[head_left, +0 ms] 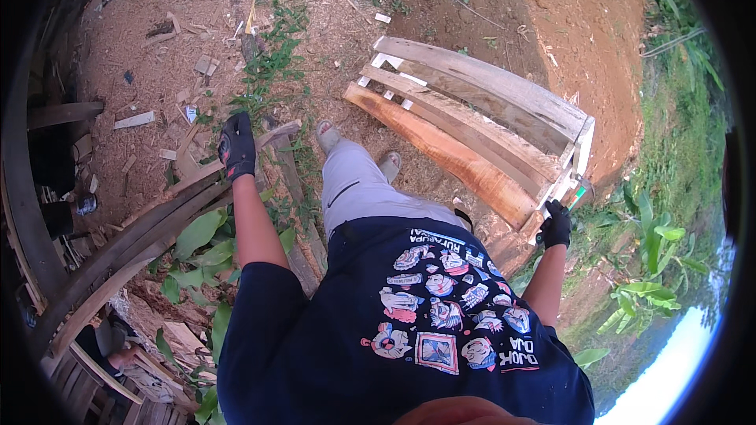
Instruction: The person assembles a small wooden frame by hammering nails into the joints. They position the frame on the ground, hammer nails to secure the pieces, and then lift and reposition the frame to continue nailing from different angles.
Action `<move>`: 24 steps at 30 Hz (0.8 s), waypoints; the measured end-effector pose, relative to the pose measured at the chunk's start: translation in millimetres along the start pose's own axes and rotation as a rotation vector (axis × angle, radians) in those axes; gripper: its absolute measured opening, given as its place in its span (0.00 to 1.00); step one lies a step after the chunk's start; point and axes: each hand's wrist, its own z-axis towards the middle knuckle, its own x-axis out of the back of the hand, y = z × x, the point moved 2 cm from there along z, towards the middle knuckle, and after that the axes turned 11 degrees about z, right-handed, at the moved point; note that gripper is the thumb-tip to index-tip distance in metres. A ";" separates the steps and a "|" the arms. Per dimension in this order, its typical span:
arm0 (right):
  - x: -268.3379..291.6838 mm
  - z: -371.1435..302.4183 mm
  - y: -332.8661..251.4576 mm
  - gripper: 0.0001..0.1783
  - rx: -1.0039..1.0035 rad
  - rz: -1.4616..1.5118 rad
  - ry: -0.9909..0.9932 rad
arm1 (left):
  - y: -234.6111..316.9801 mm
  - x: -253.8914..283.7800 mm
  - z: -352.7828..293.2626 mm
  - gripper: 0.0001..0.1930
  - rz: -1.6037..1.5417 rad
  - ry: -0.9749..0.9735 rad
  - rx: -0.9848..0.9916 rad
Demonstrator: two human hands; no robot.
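My left hand, in a black glove, hangs out to the left above the end of some long planks. Its fingers are bent away from view, so what they do cannot be made out, and whether it touches the wood is unclear. On the right, my right hand, also gloved in black, is closed around what looks like a hammer with green on it. That hand is beside the near right end of a long slatted wooden frame, made of rough boards joined by pale crosspieces.
Wood offcuts and sawdust litter the ground ahead. Curved planks stacked at the left run past green leaves. At the far left, a person's shoe shows. Bare earth and plants lie to the right.
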 end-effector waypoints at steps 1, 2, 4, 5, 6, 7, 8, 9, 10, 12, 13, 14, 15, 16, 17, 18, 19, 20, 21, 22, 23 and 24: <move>-3.8 -2.9 -5.8 0.30 -0.008 0.005 0.007 | -1.5 -2.8 2.3 0.33 0.082 -0.048 0.004; -5.4 -6.9 -10.1 0.30 -0.018 0.002 0.012 | -3.9 -8.5 1.5 0.31 0.091 -0.059 0.001; -4.4 -3.5 -7.1 0.28 -0.009 0.006 0.005 | -6.5 -17.8 8.3 0.29 0.146 -0.071 -0.004; -7.1 -5.9 -9.3 0.25 -0.029 -0.019 -0.004 | -7.3 -23.6 7.1 0.29 0.194 -0.074 0.001; -4.0 -7.5 -11.9 0.21 -0.048 -0.040 -0.004 | -3.7 -26.1 4.0 0.29 0.239 -0.081 -0.001; -3.1 -8.5 -12.6 0.22 -0.056 -0.055 0.002 | -3.5 -25.5 0.6 0.29 0.234 -0.070 0.014; -4.2 -8.3 -14.6 0.23 -0.058 -0.068 0.010 | 0.2 -22.2 -0.8 0.29 0.223 -0.059 0.029; -5.1 -6.4 -15.0 0.25 -0.059 -0.079 0.019 | 3.2 -19.9 -1.2 0.29 0.212 -0.047 0.042; -6.9 -3.7 -16.0 0.24 -0.043 -0.086 0.014 | 5.5 -19.0 -1.8 0.29 0.204 -0.034 0.047; -2.3 8.5 -8.8 0.22 -0.016 -0.095 0.008 | 5.2 -18.9 -1.9 0.28 0.191 -0.008 0.050; 14.5 21.0 -3.0 0.19 -0.014 -0.106 -0.017 | 2.1 -21.2 -3.4 0.27 0.191 0.037 0.029; 17.7 29.6 -0.8 0.18 -0.022 -0.105 -0.019 | -3.7 -26.9 -2.0 0.26 0.182 0.077 0.012; 18.9 35.2 -0.8 0.17 -0.030 -0.106 -0.019 | -8.9 -32.7 -0.8 0.26 0.173 0.116 -0.004; 19.5 40.0 1.0 0.16 -0.037 -0.108 -0.019 | -14.7 -37.7 0.8 0.26 0.163 0.155 -0.021; 19.2 43.0 5.4 0.15 0.007 -0.058 -0.018 | -15.3 -41.3 3.1 0.24 0.153 0.165 -0.032; 22.3 45.4 6.7 0.15 -0.009 -0.083 -0.012 | -17.5 -43.8 5.2 0.24 0.159 0.181 -0.045; 26.4 47.1 7.1 0.15 -0.024 -0.108 -0.005 | -19.8 -45.9 6.6 0.24 0.165 0.197 -0.057; 23.8 45.1 4.5 0.14 -0.041 -0.131 0.000 | -18.3 -44.5 5.6 0.23 0.172 0.216 -0.070; 20.7 42.9 2.0 0.14 -0.034 -0.154 0.010 | -17.6 -43.1 3.4 0.23 0.173 0.224 -0.066; 18.0 40.7 -1.1 0.14 -0.028 -0.176 0.020 | -16.9 -41.6 0.8 0.23 0.174 0.231 -0.062; 11.3 34.4 -5.9 0.14 -0.023 -0.197 0.031 | -16.3 -39.0 -0.9 0.23 0.175 0.239 -0.060; 8.0 28.6 -10.3 0.13 -0.043 -0.186 0.018 | -16.5 -37.8 0.3 0.23 0.193 0.239 -0.055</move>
